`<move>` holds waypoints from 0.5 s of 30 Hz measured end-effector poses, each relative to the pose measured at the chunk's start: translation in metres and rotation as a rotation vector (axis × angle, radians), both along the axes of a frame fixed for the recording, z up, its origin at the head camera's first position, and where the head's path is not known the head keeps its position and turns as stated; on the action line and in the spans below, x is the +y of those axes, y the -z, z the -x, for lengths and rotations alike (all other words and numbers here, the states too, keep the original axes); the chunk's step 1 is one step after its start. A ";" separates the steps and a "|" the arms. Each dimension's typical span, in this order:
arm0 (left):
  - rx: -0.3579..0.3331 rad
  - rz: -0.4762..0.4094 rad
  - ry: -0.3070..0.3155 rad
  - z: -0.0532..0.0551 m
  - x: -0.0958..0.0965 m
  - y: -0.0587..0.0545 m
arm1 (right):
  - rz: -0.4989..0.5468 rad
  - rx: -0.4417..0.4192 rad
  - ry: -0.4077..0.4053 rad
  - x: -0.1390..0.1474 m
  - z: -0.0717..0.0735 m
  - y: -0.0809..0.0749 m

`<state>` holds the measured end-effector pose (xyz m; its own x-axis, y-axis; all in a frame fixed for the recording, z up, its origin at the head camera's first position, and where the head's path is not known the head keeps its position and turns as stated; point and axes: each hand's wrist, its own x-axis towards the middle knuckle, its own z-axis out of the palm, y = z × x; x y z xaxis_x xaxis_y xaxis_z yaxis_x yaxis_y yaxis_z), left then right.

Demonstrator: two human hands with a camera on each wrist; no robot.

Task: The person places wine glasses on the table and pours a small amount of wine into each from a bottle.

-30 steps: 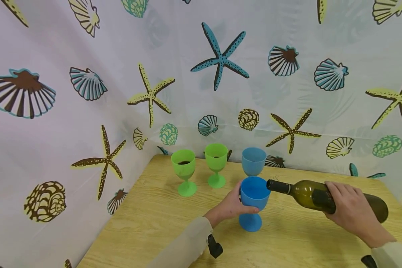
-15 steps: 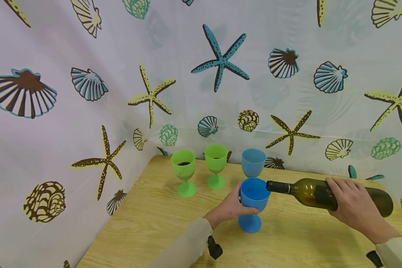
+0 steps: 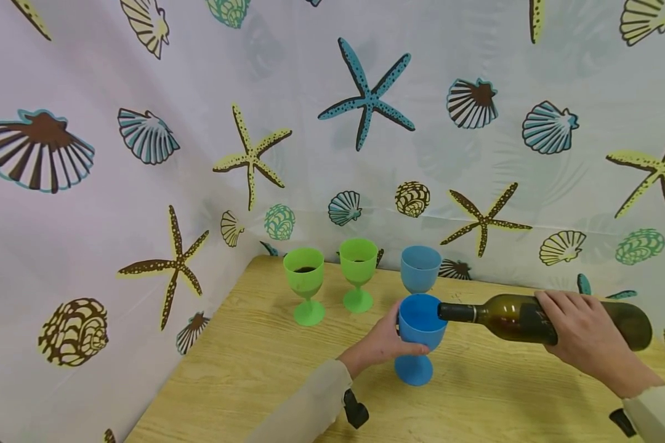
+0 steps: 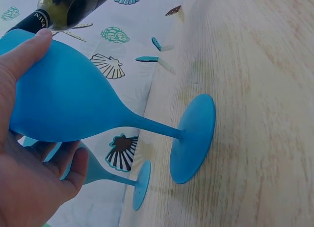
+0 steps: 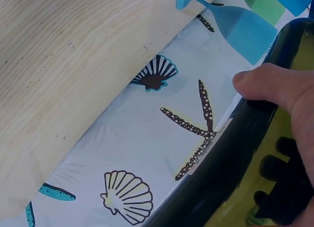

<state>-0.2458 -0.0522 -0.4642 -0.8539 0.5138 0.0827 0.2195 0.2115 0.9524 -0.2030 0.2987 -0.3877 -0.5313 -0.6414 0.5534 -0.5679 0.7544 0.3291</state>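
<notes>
My left hand [image 3: 381, 339] grips the bowl of a blue plastic goblet [image 3: 423, 335], thumb across its near side. In the left wrist view the goblet's foot [image 4: 194, 138] is close to the tabletop; whether it touches, I cannot tell. A dark green wine bottle [image 3: 512, 318] lies almost level in the air, held round its body by my right hand [image 3: 582, 337]. The bottle's mouth is at the goblet's right rim. No stream of liquid shows, and the bottom inside the goblet cannot be made out. The right wrist view has the thumb [image 5: 270, 85] along the bottle.
Behind the held goblet stands another blue goblet [image 3: 420, 271]. Two green goblets [image 3: 303, 282] [image 3: 358, 271] stand to its left at the back; dark liquid shows inside them. The wooden table [image 3: 244, 351] ends at a curtain [image 3: 310, 172] printed with shells and starfish.
The bottle's base has risen, bringing the bottle nearer to level, and its mouth has shifted slightly left over the goblet's rim. My left hand and the goblet have stayed put.
</notes>
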 end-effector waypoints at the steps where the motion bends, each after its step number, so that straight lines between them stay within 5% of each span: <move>1: 0.000 -0.002 0.002 0.000 0.000 0.000 | -0.007 -0.002 0.003 0.000 0.000 0.000; 15: -0.001 -0.022 0.017 0.001 0.001 0.001 | -0.046 0.010 -0.022 -0.001 0.003 -0.009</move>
<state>-0.2470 -0.0515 -0.4652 -0.8451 0.5264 0.0930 0.2218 0.1870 0.9570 -0.2057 0.2978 -0.3784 -0.5111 -0.6778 0.5285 -0.5810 0.7256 0.3686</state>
